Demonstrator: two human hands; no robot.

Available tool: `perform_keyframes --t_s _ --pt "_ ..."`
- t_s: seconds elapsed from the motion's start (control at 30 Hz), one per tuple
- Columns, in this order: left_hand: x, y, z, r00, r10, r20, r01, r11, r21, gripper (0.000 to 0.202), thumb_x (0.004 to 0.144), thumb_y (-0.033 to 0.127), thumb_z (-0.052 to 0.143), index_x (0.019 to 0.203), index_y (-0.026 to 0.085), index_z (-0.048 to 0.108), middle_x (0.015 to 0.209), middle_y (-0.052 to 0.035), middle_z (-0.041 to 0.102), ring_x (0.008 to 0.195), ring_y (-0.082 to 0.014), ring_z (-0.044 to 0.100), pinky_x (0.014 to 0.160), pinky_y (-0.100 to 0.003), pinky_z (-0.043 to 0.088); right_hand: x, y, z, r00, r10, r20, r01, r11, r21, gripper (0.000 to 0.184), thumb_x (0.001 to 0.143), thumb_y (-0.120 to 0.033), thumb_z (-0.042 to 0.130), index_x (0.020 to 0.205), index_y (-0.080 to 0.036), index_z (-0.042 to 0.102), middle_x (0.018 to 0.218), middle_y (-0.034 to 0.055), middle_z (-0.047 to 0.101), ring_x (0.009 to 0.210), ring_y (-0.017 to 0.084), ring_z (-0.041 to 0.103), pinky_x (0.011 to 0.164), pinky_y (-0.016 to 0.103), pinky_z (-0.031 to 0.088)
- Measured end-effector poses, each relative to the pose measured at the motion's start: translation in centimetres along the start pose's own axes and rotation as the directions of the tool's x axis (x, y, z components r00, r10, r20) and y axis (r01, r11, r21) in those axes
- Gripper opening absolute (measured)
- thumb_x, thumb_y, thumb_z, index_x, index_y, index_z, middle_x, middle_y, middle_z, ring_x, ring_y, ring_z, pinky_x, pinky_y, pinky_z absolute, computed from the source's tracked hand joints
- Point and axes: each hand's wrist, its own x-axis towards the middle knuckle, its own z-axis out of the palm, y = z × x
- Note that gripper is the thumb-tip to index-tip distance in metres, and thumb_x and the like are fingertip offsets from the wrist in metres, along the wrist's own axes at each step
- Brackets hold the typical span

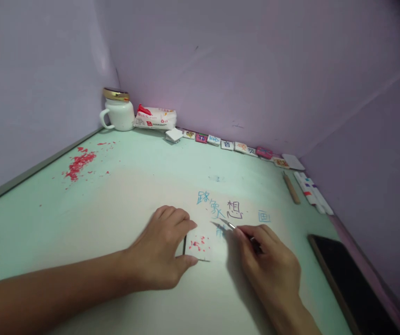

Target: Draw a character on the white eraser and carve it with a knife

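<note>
My left hand [166, 249] grips a small white square carving block [203, 249] at its edges, thumb at the near side and fingers at the far side. Red shavings lie on the block's top face. In my right hand [269, 260] is a craft knife [232, 225], held like a pen, its pointed blade above the table just beyond the block and apart from it. Most of the knife's handle is hidden by my fingers. Blue and purple written characters [234, 209] show on the table around the blade.
A pile of red shavings [80, 165] lies at the left. Along the back wall are a white lidded mug [120, 114], a tissue pack [156, 118] and several small carved blocks [227, 144]. A wooden-handled tool [291, 187], white markers [313, 193] and a phone [349, 284] lie right.
</note>
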Motion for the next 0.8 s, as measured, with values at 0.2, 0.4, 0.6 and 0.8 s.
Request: perform_keyframes --t_s 0.2,0.4,0.6,0.8 --pt "-0.2 -0.1 -0.1 0.979 0.053 -0.197 -0.06 0.998 -0.031 0.038 0.071 0.023 0.066 0.106 0.016 0.055 0.101 -0.0106 0.056 0.094 -0.0265 0.052 0.084 -0.046 0.044 -0.6 0.5 0.2 0.968 0.25 0.028 -0.245 0.911 0.333 0.025 0.082 -0.043 0.057 0.088 -0.019 0.064 0.074 0.0022 0.067 0.059 0.014 0.059 0.054 0.025 0.046" --pt "-1.0 1.1 -2.9 0.848 0.207 -0.488 -0.184 0.978 0.097 0.039 0.088 0.04 0.053 0.12 0.022 0.044 0.097 -0.0075 0.05 0.093 -0.0265 0.05 0.099 -0.056 0.034 -0.1 0.0 0.1 0.899 0.432 -0.073 -0.347 0.803 0.484 0.028 0.077 -0.047 0.061 0.084 -0.019 0.059 0.068 0.0009 0.06 0.053 0.012 0.052 0.047 0.024 0.042" --pt "-1.6 1.5 -2.6 0.902 0.214 -0.375 -0.193 0.977 0.093 0.037 0.087 0.038 0.052 0.119 0.02 0.044 0.1 -0.0094 0.05 0.096 -0.0282 0.05 0.1 -0.057 0.031 -0.2 0.0 0.3 0.872 0.477 -0.114 -0.35 0.768 0.536 0.03 0.073 -0.046 0.064 0.084 -0.019 0.06 0.072 0.0024 0.062 0.056 0.013 0.053 0.051 0.025 0.044" --pt "-1.1 1.9 -1.0 0.988 0.09 0.122 -0.105 0.987 0.121 0.035 0.073 0.029 0.065 0.102 0.013 0.055 0.094 -0.0118 0.056 0.087 -0.0279 0.049 0.086 -0.052 0.038 -0.4 0.2 0.4 0.876 0.475 -0.081 -0.36 0.758 0.544 0.029 0.073 -0.047 0.064 0.084 -0.02 0.06 0.073 0.0021 0.063 0.061 0.013 0.055 0.054 0.025 0.045"
